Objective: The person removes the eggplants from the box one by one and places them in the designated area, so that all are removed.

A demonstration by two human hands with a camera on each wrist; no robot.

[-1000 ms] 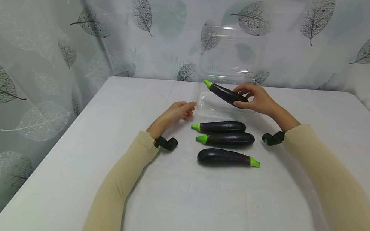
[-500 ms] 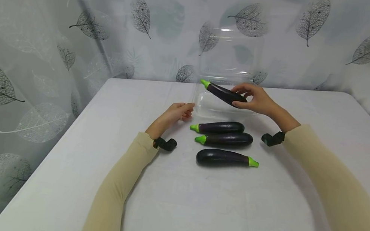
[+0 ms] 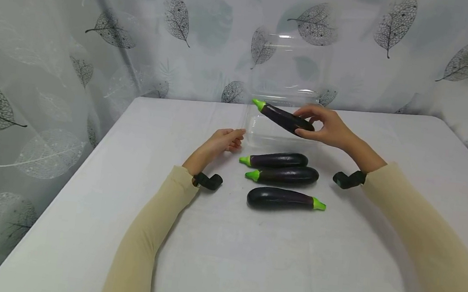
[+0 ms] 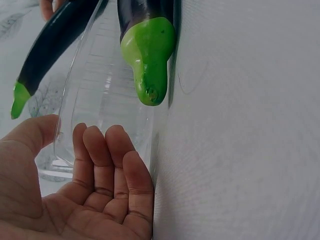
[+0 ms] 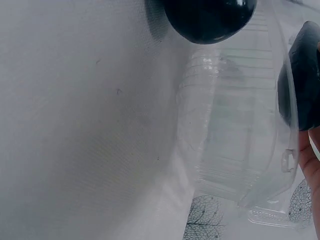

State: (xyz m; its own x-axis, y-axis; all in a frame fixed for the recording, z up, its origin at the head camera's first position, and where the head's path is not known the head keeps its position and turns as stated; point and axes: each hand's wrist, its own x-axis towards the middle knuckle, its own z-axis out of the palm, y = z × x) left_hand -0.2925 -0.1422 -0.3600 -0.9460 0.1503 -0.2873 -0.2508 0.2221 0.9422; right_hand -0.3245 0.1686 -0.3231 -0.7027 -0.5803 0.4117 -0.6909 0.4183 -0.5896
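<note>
A dark purple eggplant (image 3: 279,116) with a green stem is gripped near its thick end by my right hand (image 3: 326,126). It is held tilted over a clear plastic container (image 3: 266,140), stem up and to the left. My left hand (image 3: 220,143) is at the container's left end; in the left wrist view its thumb (image 4: 42,131) meets the rim and its curled fingers (image 4: 102,150) lie along the outer wall. Three more eggplants lie in front of the container: a far one (image 3: 281,160), a middle one (image 3: 288,175) and a near one (image 3: 281,199).
The container's transparent lid (image 3: 289,68) stands raised at the back, against a leaf-patterned curtain (image 3: 211,34). A white cloth (image 3: 238,265) covers the table. The near eggplant's stem points right; the other two point left.
Both hands stay almost where they were, the right still holding the eggplant over the container. My right forearm and wrist have shifted slightly to the right; the whole view has drifted a little.
</note>
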